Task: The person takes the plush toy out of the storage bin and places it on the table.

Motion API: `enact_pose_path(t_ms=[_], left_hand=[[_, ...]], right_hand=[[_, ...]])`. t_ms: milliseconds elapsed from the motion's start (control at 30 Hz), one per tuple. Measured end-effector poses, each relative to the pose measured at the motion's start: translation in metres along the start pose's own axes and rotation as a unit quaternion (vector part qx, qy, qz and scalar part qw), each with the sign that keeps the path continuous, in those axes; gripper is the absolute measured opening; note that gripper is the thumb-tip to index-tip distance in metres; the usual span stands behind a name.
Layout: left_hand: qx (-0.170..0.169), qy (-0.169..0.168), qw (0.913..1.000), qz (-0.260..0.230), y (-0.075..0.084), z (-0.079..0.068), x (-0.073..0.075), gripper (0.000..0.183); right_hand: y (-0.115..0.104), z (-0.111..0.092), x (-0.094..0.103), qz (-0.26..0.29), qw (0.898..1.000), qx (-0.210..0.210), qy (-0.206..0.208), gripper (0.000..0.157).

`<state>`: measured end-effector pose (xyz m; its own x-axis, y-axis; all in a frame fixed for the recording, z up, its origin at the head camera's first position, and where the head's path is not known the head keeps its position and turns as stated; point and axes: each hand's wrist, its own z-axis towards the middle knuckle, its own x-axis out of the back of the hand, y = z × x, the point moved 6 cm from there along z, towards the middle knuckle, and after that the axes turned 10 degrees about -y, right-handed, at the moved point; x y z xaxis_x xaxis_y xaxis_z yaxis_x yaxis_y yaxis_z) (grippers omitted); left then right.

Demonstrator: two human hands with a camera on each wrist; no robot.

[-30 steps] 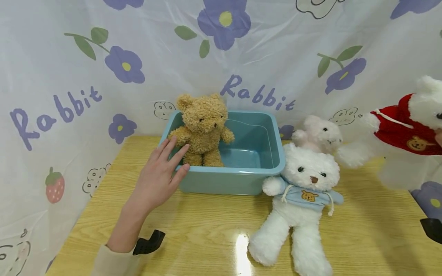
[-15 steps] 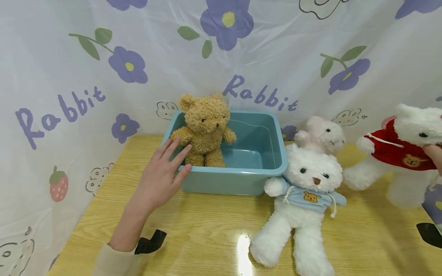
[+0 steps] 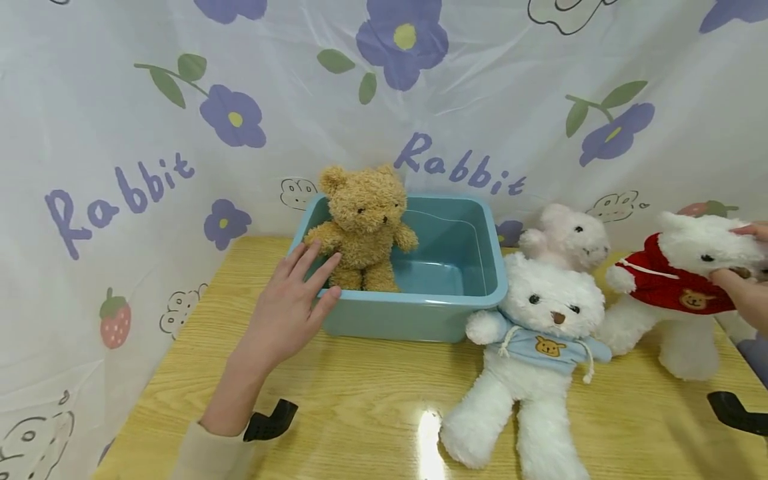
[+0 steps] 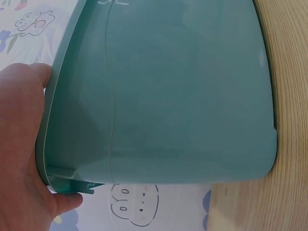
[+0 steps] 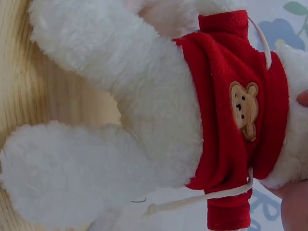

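Observation:
My left hand lies with spread, fairly straight fingers over the near-left rim of a blue-green plastic tub; the left wrist view shows the thumb and fingertips at the tub's edge. Inside the tub, at its left side, sits a brown teddy bear, close to those fingers. At the far right my right hand grips the head of a white teddy bear in a red hoodie. Its legs hang down at the table; whether they bear weight I cannot tell.
A white teddy bear in a light blue hoodie leans back against the tub's right front corner on the wooden table. Behind it sits a pale pink plush animal. A printed cloth hangs behind and to the left.
My right hand has brought the red-hoodie bear down and to the left, toward the table beside the blue-hoodie bear. The left hand stays on the tub's rim. The head view has shifted slightly.

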<state>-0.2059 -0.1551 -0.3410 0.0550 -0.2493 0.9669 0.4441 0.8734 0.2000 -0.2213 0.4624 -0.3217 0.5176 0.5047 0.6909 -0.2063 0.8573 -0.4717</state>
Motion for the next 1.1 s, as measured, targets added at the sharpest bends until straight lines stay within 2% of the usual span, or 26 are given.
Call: enact_pose_path(t_ms=[100, 167, 267, 400, 567, 867, 1100], left_hand=[[-0.001, 0.005, 1.0000, -0.001, 0.000, 0.000, 0.000, 0.058], [-0.002, 0.010, 0.9999, 0.000, 0.000, -0.001, 0.001, 0.058], [-0.004, 0.014, 0.9999, 0.000, 0.000, -0.002, 0.002, 0.058], [-0.003, 0.012, 0.9999, 0.002, 0.000, -0.002, 0.001, 0.058], [-0.002, 0.006, 1.0000, 0.002, 0.001, -0.001, 0.001, 0.058], [-0.007, 0.014, 0.9999, 0.004, 0.003, -0.001, 0.002, 0.057], [-0.009, 0.012, 0.9999, 0.006, 0.003, 0.000, 0.002, 0.056]], right_hand=[[0.002, 0.002, -0.004, 0.019, 1.000, 0.020, 0.013, 0.058], [0.003, 0.004, -0.008, 0.029, 0.999, 0.018, 0.007, 0.056], [0.004, 0.008, -0.015, 0.027, 0.999, -0.005, -0.040, 0.056], [0.002, 0.011, -0.027, 0.038, 0.992, -0.026, -0.116, 0.054], [0.003, 0.010, -0.041, 0.026, 0.985, -0.052, -0.164, 0.058], [0.020, 0.007, -0.054, 0.053, 0.978, -0.048, -0.194, 0.065], [0.021, 0.011, -0.059, 0.051, 0.977, -0.006, -0.209, 0.071]])
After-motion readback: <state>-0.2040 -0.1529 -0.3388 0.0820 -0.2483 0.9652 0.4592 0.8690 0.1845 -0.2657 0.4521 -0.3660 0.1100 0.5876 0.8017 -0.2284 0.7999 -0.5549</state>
